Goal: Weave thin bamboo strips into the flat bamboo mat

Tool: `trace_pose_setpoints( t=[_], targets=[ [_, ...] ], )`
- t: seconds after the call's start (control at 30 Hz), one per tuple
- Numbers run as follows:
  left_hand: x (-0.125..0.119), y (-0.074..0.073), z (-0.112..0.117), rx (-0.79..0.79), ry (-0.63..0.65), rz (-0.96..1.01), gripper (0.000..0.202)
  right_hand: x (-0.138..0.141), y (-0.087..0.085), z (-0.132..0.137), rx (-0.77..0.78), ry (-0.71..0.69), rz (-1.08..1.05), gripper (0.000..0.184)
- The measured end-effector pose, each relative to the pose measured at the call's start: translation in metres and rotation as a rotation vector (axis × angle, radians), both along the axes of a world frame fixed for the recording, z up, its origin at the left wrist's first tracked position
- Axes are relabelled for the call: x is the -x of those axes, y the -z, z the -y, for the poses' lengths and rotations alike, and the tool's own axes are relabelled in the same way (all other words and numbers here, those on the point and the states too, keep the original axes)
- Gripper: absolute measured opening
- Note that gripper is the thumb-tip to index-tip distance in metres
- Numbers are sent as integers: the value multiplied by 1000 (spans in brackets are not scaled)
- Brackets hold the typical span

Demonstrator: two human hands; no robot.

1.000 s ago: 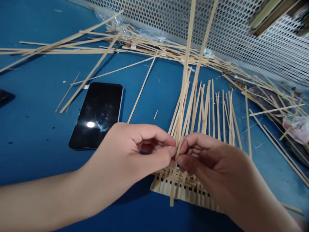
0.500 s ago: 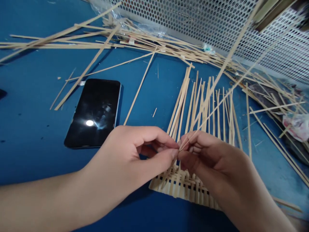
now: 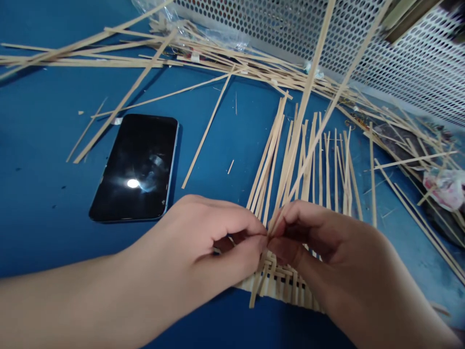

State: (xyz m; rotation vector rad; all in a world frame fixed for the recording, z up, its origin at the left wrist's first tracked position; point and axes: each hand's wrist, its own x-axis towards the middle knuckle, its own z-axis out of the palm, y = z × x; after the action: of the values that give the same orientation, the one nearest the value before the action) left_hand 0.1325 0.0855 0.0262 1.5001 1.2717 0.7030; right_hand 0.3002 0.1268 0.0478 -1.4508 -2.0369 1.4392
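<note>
Two long bamboo strips (image 3: 307,92) rise from between my fingertips and lean up to the right, across the upper view. My left hand (image 3: 214,247) pinches them with thumb and forefinger, just left of my right hand (image 3: 319,252), which pinches at the same spot. Strip ends poke out below my fingers, over the front edge. Beneath both hands lies a partly woven bamboo mat (image 3: 286,286), its front edge tightly interlaced. From its far side, several loose upright strips (image 3: 267,160) fan away. My hands hide much of the weave.
A black phone (image 3: 134,169) lies left of my hands on the blue table (image 3: 54,194). Loose bamboo strips (image 3: 218,63) are heaped along a perforated metal panel (image 3: 283,34) at the back. A crumpled wrapper (image 3: 446,189) sits at the right.
The two held strips have swung to the left and now stand steeper. Both hands have dropped slightly, still pinching, and strip ends now show below them.
</note>
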Motion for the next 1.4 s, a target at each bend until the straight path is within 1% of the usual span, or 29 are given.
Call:
trace_pose_setpoints(
  t=[0.07, 0.13, 0.27, 0.43, 0.5, 0.63, 0.73, 0.8, 0.87, 1.0, 1.13, 1.23, 1.4],
  targets=[
    [-1, 2, 1, -95, 20, 1, 28, 0, 1, 0, -20, -14, 25, 20],
    [-2, 4, 2, -148, 23, -19, 28, 1, 2, 1, -47, -27, 45, 21],
    [-3, 3, 5, -138, 21, -102, 26, 2, 5, 6, -112, -32, 65, 23],
    [-3, 0, 6, -127, 15, -96, 27, 0, 7, 10, -242, -40, 29, 27],
    [-3, 0, 7, -126, 5, -83, 26, -1, 8, 11, -266, -41, -14, 29],
    [-3, 1, 8, -126, 2, -56, 26, -1, 9, 12, -217, -31, -100, 31],
    [-2, 1, 8, -134, -29, -68, 25, 4, 8, 12, -191, 54, -152, 27],
    [-2, 0, 7, -162, -70, -97, 24, 7, 6, 11, -173, 131, -160, 24],
    [-1, -1, 6, -201, -105, -114, 21, 8, 5, 9, -128, 168, -167, 21],
    [1, 0, 8, -316, -114, -109, 16, 5, 2, 6, -30, 154, -217, 13],
    [0, 3, 12, -418, -108, -138, 10, 4, 1, 6, -65, 149, -247, 12],
    [-1, 5, 13, -419, -82, -155, 12, 6, 3, 8, -75, 119, -293, 14],
    [-3, 3, 12, -378, -63, -159, 20, 10, 7, 9, -4, 110, -365, 19]
  ],
)
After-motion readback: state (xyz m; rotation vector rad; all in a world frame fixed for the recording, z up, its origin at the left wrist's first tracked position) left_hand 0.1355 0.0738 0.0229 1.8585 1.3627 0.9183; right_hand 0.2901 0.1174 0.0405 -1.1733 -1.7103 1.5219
